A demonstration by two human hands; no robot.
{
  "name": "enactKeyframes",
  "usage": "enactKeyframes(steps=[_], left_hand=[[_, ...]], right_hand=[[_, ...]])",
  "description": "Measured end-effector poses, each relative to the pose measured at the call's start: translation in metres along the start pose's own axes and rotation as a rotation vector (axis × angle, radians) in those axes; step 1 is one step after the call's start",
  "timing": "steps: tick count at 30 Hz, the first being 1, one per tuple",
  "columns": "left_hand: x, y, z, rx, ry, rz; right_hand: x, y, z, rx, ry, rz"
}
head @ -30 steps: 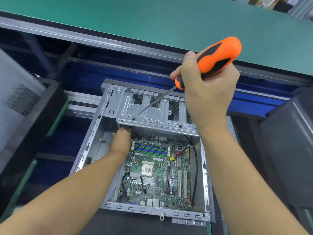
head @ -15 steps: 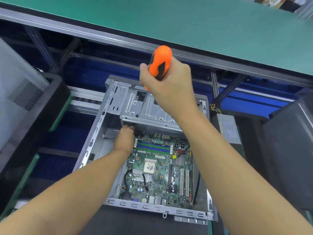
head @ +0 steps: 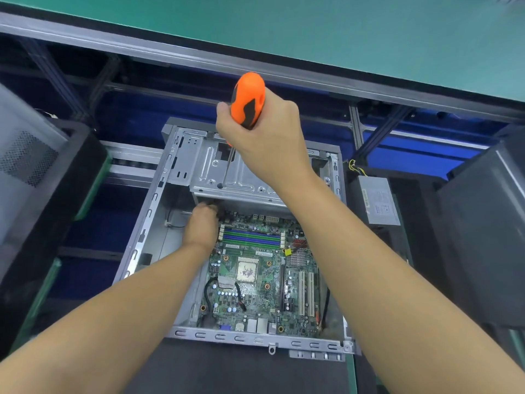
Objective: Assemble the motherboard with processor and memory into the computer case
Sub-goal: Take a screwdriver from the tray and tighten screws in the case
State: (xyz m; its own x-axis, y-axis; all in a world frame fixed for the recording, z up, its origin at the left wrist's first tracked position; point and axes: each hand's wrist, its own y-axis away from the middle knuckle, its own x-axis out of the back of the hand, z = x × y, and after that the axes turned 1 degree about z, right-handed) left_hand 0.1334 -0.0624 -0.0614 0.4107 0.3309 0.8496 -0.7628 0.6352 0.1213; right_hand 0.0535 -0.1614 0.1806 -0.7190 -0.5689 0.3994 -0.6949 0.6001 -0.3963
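The motherboard (head: pixel 255 280) lies inside the computer case (head: pixel 147 223), processor (head: pixel 247 270) seated; fastening seems not yet finished. The right hand (head: pixel 264 137) grips the screwdriver (head: pixel 247 100); the left hand (head: pixel 200 227) reaches the board's far corner, but its fingers are hidden.

I'm looking down into an electronics assembly workshop: a green bench mat (head: pixel 312 32) runs across 12 o'clock with aluminium framing (head: pixel 356 129) beneath, a vented tower case (head: pixel 28 166) stands at 9 o'clock and a dark tower case (head: pixel 483 237) at 3 o'clock. At centre an open computer case (head: pixel 255 338) holds a bare motherboard (head: pixel 255 302), with a loose power supply (head: pixel 379 200) at 2 o'clock and an orange screwdriver (head: pixel 248 98) above.
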Motion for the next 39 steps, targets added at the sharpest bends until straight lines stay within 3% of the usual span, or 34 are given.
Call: enactKeyframes(steps=[17, 39], left_hand=[[0.010, 0.007, 0.015, 0.145, -0.032, 0.023], [0.010, 0.004, 0.011, 0.022, -0.147, -0.017]], right_hand=[[-0.021, -0.012, -0.007, 0.013, 0.123, -0.139], [-0.018, -0.011, 0.007, -0.044, 0.156, -0.113]])
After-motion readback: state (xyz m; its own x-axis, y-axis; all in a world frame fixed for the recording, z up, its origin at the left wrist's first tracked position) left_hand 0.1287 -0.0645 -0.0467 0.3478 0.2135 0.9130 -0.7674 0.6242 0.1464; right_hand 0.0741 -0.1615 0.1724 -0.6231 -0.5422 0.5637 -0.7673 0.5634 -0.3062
